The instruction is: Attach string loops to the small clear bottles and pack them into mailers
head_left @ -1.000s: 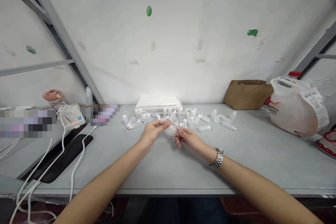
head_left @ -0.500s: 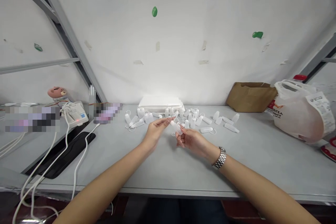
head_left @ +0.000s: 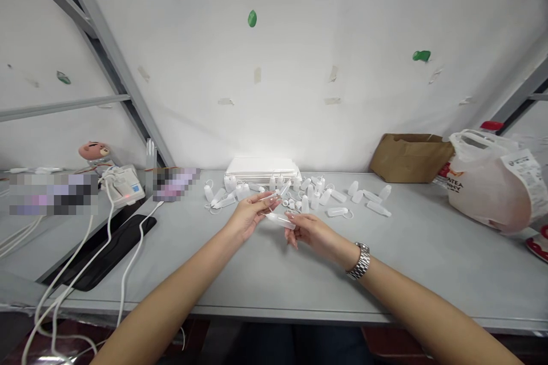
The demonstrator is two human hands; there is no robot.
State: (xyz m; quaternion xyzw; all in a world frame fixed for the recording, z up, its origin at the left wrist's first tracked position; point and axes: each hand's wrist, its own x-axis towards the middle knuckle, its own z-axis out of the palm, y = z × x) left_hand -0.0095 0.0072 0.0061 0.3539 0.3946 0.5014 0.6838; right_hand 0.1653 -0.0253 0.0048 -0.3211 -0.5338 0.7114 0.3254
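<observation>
Over the grey table (head_left: 257, 274), my right hand (head_left: 309, 232) pinches the base of a small translucent bottle (head_left: 281, 220), which lies tilted with its narrow end toward my left hand. My left hand (head_left: 252, 211) is closed at the fingertips on a small clear piece (head_left: 286, 186) that points up and right; its exact shape is hard to make out. Just beyond both hands, several similar bottles (head_left: 315, 201) with ringed caps stand and lie on the table. Behind them is a stack of white boxes (head_left: 262, 167).
A brown paper bag (head_left: 409, 158) and a white plastic bag (head_left: 488, 188) stand at the right. On the left are white cables (head_left: 141, 239), a black flat item (head_left: 115, 251), a white power strip (head_left: 126, 187) and a metal frame post (head_left: 124, 68).
The bottle in my right hand has swung to a flatter angle and sits slightly lower and further left. My left hand has shifted slightly left.
</observation>
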